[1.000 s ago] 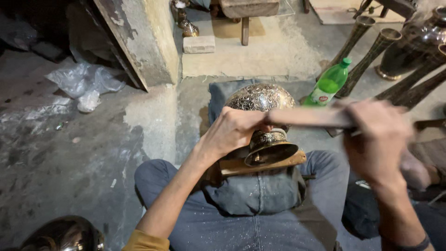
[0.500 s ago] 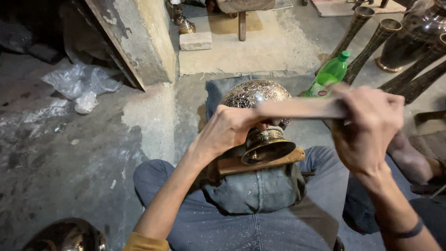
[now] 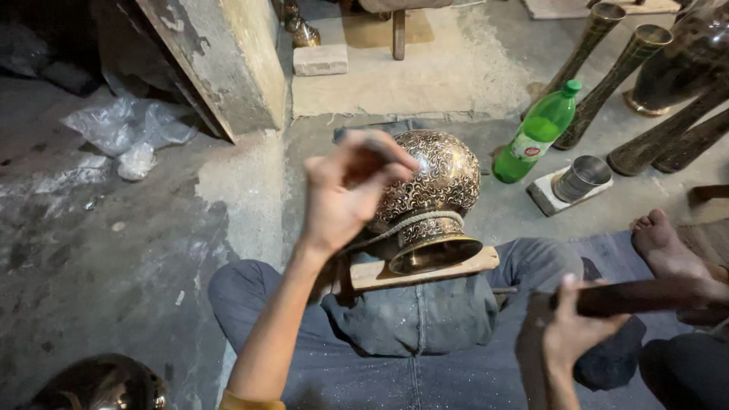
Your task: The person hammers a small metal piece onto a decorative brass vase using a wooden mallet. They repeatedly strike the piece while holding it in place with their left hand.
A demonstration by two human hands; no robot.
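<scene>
On my lap, the round engraved brass vase (image 3: 433, 190) looks fully patterned | my left hand (image 3: 345, 193) pinches something unseen | my right hand (image 3: 569, 330) grips a dark wooden stick (image 3: 645, 296) | remaining work: unclear

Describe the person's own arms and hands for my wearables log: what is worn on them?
Both hands, left hand and right hand, are bare: no gloves, and no rings that I can make out. The left forearm is bare up to a mustard-yellow sleeve edge. Nothing shows on the right wrist.

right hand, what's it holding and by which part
The right hand grips a dark wooden stick at its near end, fingers wrapped around it. The stick's far end runs out of frame to the right.
</scene>
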